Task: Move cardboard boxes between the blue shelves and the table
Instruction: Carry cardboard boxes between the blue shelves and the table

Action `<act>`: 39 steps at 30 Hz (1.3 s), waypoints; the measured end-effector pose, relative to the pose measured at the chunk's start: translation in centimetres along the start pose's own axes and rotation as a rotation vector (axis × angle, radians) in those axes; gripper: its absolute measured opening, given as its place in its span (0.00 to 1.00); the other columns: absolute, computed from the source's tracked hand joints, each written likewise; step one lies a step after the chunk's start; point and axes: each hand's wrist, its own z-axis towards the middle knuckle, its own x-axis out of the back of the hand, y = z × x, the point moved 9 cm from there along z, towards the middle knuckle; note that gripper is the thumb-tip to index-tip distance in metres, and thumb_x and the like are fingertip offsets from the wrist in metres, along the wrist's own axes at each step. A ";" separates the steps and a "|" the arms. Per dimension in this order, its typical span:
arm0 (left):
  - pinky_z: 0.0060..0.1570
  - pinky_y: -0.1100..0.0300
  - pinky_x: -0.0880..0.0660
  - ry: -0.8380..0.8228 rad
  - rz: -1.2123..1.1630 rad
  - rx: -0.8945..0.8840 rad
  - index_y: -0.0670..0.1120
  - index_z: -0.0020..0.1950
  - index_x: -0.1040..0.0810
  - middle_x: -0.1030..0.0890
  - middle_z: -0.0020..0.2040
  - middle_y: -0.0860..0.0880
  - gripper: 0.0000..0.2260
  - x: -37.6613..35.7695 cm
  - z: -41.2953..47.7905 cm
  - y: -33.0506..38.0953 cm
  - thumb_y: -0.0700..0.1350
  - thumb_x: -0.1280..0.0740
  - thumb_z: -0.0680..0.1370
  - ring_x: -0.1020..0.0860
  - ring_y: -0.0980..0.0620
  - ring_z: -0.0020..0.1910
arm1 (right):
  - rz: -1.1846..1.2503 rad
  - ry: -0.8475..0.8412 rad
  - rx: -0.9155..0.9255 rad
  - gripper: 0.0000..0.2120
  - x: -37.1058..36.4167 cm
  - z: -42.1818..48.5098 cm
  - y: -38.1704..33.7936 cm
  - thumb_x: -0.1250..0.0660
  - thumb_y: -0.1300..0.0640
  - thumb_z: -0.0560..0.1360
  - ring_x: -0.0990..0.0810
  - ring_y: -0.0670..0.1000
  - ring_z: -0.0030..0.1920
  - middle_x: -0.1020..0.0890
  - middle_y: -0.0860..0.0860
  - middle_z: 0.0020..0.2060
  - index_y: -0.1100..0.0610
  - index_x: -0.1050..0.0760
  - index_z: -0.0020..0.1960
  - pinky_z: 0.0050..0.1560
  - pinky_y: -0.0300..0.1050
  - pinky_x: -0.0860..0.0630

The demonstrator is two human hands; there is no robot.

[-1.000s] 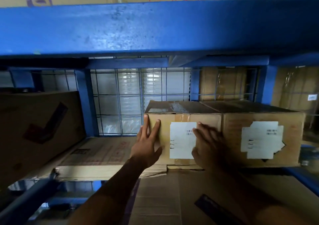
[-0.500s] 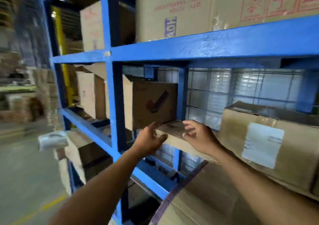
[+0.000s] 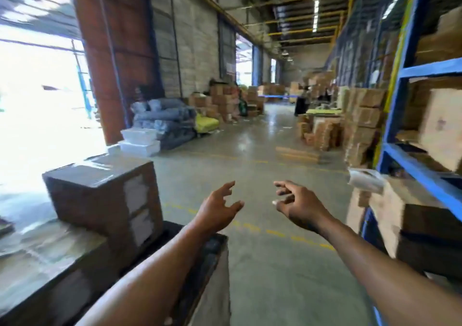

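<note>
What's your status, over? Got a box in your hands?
Left hand open, empty. Right hand open, empty. Cardboard box on table, to the left. Nothing between hands and box.

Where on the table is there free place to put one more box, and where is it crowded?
The table top looks bare on the near side of the cardboard box, though blur hides detail. The aisle floor between table and blue shelves is open; left hand and right hand hang there empty. The shelves are crowded with boxes.
</note>
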 end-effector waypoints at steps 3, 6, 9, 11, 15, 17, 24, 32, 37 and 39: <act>0.64 0.50 0.24 0.170 0.091 0.107 0.56 0.77 0.31 0.21 0.67 0.47 0.31 10.8 -1.6 -6.0 0.51 0.25 0.75 0.21 0.46 0.64 | 0.073 -0.155 0.118 0.25 -9.3 4.6 -6.6 0.29 0.51 0.75 0.21 0.41 0.46 0.21 0.48 0.57 0.49 0.29 0.71 0.48 0.39 0.26; 0.61 0.55 0.22 0.302 0.167 0.180 0.54 0.75 0.29 0.19 0.65 0.47 0.30 20.1 -3.4 -10.6 0.51 0.25 0.75 0.19 0.52 0.58 | 0.127 -0.282 0.212 0.27 -17.6 8.0 -12.8 0.29 0.49 0.75 0.20 0.46 0.51 0.21 0.48 0.59 0.48 0.30 0.72 0.52 0.44 0.23; 0.60 0.53 0.21 0.453 0.186 0.263 0.55 0.75 0.28 0.19 0.63 0.48 0.29 27.7 -4.2 -14.4 0.53 0.25 0.75 0.19 0.50 0.58 | 0.171 -0.354 0.282 0.27 -24.1 10.6 -17.4 0.29 0.48 0.74 0.20 0.48 0.54 0.21 0.49 0.59 0.47 0.30 0.72 0.52 0.42 0.24; 0.63 0.47 0.23 0.535 0.138 0.312 0.54 0.75 0.28 0.20 0.65 0.46 0.29 30.7 -4.1 -16.6 0.53 0.25 0.75 0.20 0.46 0.61 | 0.196 -0.371 0.299 0.27 -26.8 12.4 -18.7 0.28 0.48 0.74 0.20 0.47 0.55 0.20 0.50 0.60 0.47 0.30 0.72 0.50 0.38 0.26; 0.67 0.51 0.26 0.601 0.118 0.373 0.54 0.76 0.30 0.23 0.70 0.47 0.31 32.5 -2.0 -20.2 0.55 0.26 0.75 0.23 0.47 0.66 | 0.188 -0.398 0.270 0.27 -30.5 17.1 -18.5 0.29 0.48 0.75 0.22 0.51 0.62 0.21 0.52 0.64 0.49 0.30 0.72 0.58 0.45 0.26; 0.69 0.52 0.29 0.632 0.122 0.396 0.52 0.78 0.33 0.26 0.74 0.47 0.34 32.7 0.0 -21.9 0.55 0.26 0.75 0.27 0.47 0.71 | 0.218 -0.389 0.229 0.26 -31.9 20.5 -17.5 0.29 0.48 0.75 0.23 0.53 0.64 0.22 0.54 0.66 0.50 0.29 0.72 0.60 0.49 0.26; 0.76 0.44 0.38 0.879 0.043 0.536 0.56 0.82 0.46 0.43 0.81 0.43 0.44 33.2 5.9 -29.0 0.62 0.26 0.73 0.41 0.43 0.79 | 0.365 -0.435 0.120 0.29 -40.3 33.8 -13.9 0.29 0.47 0.76 0.27 0.57 0.69 0.27 0.56 0.72 0.52 0.32 0.74 0.65 0.54 0.28; 0.76 0.44 0.38 1.056 -0.253 0.589 0.53 0.83 0.49 0.37 0.80 0.46 0.51 34.8 10.7 -33.7 0.67 0.27 0.68 0.37 0.46 0.78 | 0.663 -0.540 0.007 0.30 -49.7 45.3 -14.4 0.26 0.48 0.74 0.24 0.47 0.54 0.26 0.55 0.66 0.55 0.36 0.69 0.54 0.45 0.27; 0.64 0.47 0.24 1.127 -0.247 0.587 0.56 0.70 0.27 0.18 0.62 0.50 0.29 34.9 10.5 -34.6 0.61 0.29 0.70 0.20 0.50 0.60 | 0.724 -0.530 -0.102 0.40 -51.2 48.5 -13.4 0.23 0.42 0.68 0.21 0.52 0.53 0.24 0.57 0.61 0.57 0.35 0.72 0.51 0.50 0.22; 0.55 0.53 0.22 1.134 -0.270 0.580 0.60 0.66 0.24 0.16 0.57 0.54 0.18 35.2 9.8 -35.1 0.55 0.30 0.76 0.19 0.53 0.55 | 0.693 -0.681 -0.062 0.47 -51.6 47.8 -13.9 0.21 0.38 0.60 0.20 0.46 0.48 0.22 0.55 0.59 0.55 0.33 0.73 0.41 0.44 0.24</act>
